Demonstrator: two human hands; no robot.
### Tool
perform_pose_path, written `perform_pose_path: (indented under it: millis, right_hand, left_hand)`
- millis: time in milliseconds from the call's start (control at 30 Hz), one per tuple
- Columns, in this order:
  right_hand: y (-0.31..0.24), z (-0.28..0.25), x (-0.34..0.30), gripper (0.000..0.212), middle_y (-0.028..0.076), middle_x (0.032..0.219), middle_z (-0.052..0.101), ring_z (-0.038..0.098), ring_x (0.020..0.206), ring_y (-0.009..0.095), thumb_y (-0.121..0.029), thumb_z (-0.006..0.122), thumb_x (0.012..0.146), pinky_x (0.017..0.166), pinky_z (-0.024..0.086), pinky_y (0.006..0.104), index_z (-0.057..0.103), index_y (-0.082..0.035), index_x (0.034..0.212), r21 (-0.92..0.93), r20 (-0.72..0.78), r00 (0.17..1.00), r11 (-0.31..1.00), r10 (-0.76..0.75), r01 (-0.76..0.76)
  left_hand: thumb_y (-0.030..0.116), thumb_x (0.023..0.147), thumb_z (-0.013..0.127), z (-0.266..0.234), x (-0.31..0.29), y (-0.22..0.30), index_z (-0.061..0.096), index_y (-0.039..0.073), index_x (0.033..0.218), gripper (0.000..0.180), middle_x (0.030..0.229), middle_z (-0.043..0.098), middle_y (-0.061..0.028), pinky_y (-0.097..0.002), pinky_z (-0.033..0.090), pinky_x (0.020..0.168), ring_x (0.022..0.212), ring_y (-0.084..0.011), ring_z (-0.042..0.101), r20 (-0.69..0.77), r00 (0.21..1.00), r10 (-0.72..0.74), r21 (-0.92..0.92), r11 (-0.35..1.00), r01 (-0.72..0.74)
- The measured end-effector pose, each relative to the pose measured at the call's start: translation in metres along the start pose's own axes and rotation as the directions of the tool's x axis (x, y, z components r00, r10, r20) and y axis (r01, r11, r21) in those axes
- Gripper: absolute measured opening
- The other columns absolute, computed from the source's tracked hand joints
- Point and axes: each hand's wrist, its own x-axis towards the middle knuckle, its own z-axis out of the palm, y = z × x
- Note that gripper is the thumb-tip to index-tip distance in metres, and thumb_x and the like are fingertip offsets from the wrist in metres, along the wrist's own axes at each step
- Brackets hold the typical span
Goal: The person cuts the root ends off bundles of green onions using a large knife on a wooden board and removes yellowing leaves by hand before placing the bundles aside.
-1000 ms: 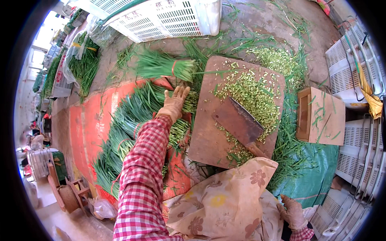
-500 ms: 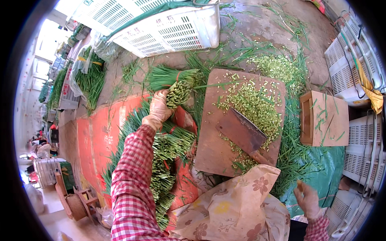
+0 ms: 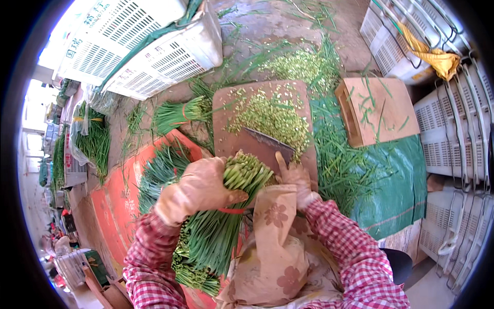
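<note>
My gloved left hand (image 3: 198, 188) is shut around a thick bundle of green chives (image 3: 226, 216) tied with a red band, its cut ends lying at the near edge of the brown chopping board (image 3: 242, 110). My gloved right hand (image 3: 294, 177) rests beside the bundle's cut ends, a finger raised against the dark cleaver blade (image 3: 267, 144) that lies on the board. Whether it grips the cleaver's handle is hidden. A heap of chopped green pieces (image 3: 267, 116) covers the far part of the board.
More chive bundles lie on an orange tarp (image 3: 110, 206) at left, one bundle (image 3: 177, 113) beyond the board. White plastic crates (image 3: 149, 49) stand at the back and right. A small wooden stool (image 3: 378, 110) sits on a green sheet (image 3: 396, 177) strewn with scraps.
My left hand has carried a chive bundle from the left pile onto the board's near edge. My right hand has risen from my lap to the cleaver beside the bundle.
</note>
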Motion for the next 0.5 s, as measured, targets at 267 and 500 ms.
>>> perform_pose_path:
  millis: [267, 500]
  right_hand:
    - [0.016, -0.060, -0.033, 0.067, 0.017, 0.096, 0.063, 0.064, 0.085, 0.030, -0.029, 0.062, 0.090, 0.070, 0.052, 0.0389, 0.029, -0.019, 0.148, 0.813, 0.011, 0.989, 0.574, 0.146, -0.094]
    - [0.025, -0.037, -0.028, 0.048, 0.018, 0.093, 0.065, 0.064, 0.080, 0.036, -0.033, 0.058, 0.092, 0.070, 0.050, 0.0410, 0.047, -0.014, 0.135, 0.823, 0.093, 0.996, 0.564, -0.009, -0.072]
  left_hand:
    - [0.048, 0.057, 0.083, 0.146, 0.060, -0.024, 0.061, -0.004, 0.105, 0.074, 0.091, 0.067, -0.0191, -0.0422, 0.053, 0.077, 0.089, -0.0338, 0.066, -0.227, 0.934, -0.277, 0.012, 0.958, 0.287]
    - [0.051, 0.054, 0.086, 0.162, 0.070, -0.033, 0.035, -0.009, 0.135, 0.113, 0.116, 0.059, -0.0221, -0.0406, 0.047, 0.091, 0.109, -0.0332, 0.058, -0.247, 0.880, -0.405, -0.106, 0.914, 0.391]
